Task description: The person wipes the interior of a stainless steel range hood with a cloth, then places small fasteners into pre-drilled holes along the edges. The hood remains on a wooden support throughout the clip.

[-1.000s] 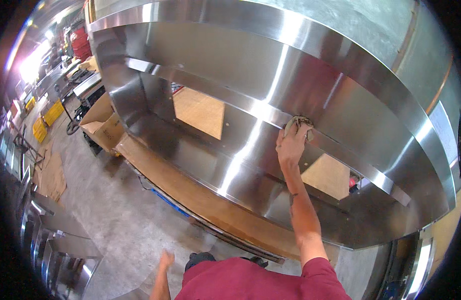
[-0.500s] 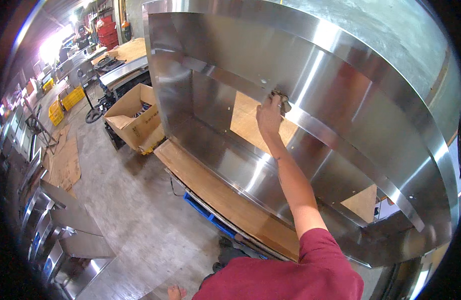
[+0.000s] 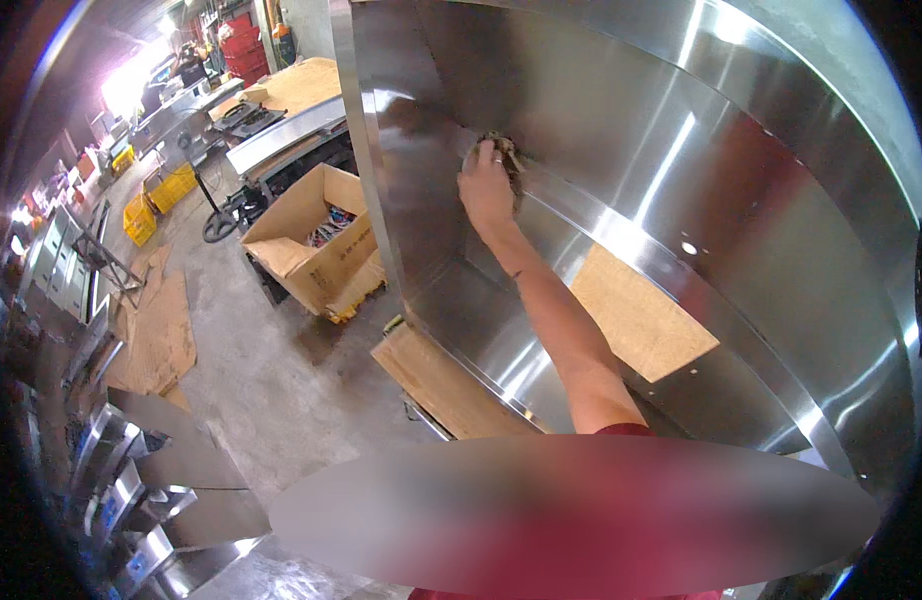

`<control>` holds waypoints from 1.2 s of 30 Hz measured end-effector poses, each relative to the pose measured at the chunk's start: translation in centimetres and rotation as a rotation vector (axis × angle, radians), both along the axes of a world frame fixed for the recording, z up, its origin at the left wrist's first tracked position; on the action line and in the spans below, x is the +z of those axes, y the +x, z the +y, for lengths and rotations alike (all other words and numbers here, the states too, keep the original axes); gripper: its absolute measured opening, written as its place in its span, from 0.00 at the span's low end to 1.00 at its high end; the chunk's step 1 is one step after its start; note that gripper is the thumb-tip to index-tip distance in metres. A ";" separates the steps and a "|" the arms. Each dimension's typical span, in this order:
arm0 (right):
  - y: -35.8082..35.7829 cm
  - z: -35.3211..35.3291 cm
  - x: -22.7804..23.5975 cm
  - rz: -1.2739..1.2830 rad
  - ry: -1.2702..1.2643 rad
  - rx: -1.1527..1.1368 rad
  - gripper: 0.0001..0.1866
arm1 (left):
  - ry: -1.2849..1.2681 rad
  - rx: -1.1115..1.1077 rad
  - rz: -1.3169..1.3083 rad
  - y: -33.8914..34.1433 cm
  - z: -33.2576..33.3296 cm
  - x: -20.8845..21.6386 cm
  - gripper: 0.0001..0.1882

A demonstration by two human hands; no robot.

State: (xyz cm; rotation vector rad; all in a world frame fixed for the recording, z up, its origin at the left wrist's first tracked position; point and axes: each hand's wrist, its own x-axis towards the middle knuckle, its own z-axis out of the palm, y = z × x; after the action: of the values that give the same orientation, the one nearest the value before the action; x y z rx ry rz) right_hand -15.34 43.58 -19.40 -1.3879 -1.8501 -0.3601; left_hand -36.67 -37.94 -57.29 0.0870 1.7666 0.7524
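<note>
My right hand (image 3: 489,190) reaches far into a large brushed stainless-steel housing (image 3: 581,90). Its fingers are closed on a crumpled, dirty brown rag (image 3: 513,158). They press it to the inner steel strip, close to the corner with the left side wall (image 3: 411,180). Part of the rag is hidden behind the fingers. Below the forearm, a wood-coloured panel (image 3: 646,315) shows through an opening in the steel. My left hand is out of the picture; a blurred patch covers the lower middle.
A cardboard box (image 3: 326,265) with small parts inside stands left of the housing. Behind it is a workbench (image 3: 286,135). Bent steel pieces (image 3: 141,500) lie at the lower left, near flattened cardboard (image 3: 156,335). Yellow crates (image 3: 171,188) sit farther back. A brown board (image 3: 446,385) runs under the housing's front edge.
My right hand has moved left along the steel strip with the rag, from the middle to the left corner. The view has shifted, and my left hand has gone out of sight.
</note>
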 end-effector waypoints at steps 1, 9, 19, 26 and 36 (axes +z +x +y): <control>-1.8 1.4 0.3 0.001 0.022 0.015 0.19 | -0.013 -0.011 0.008 -0.7 0.7 0.6 0.19; -4.1 0.2 3.8 0.279 -0.251 0.073 0.26 | -0.045 -0.208 0.043 -9.2 7.4 2.3 0.17; 21.7 -20.4 7.2 -1.188 0.466 -0.540 0.36 | -0.007 -0.332 -0.050 -23.5 21.0 -1.2 0.17; 31.2 -35.1 8.1 -0.842 -0.216 -0.808 0.31 | 0.084 -0.390 0.028 -30.7 27.1 0.3 0.13; 9.6 -31.9 8.4 -0.403 0.061 -0.450 0.33 | 0.145 -0.349 -0.181 -33.4 14.5 -3.5 0.16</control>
State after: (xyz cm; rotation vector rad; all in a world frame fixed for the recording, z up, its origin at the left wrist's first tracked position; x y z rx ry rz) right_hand -5.76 11.64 -11.02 -1.7842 -1.7955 -0.9773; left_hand -70.04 -23.45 -60.82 0.4020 1.4726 0.6106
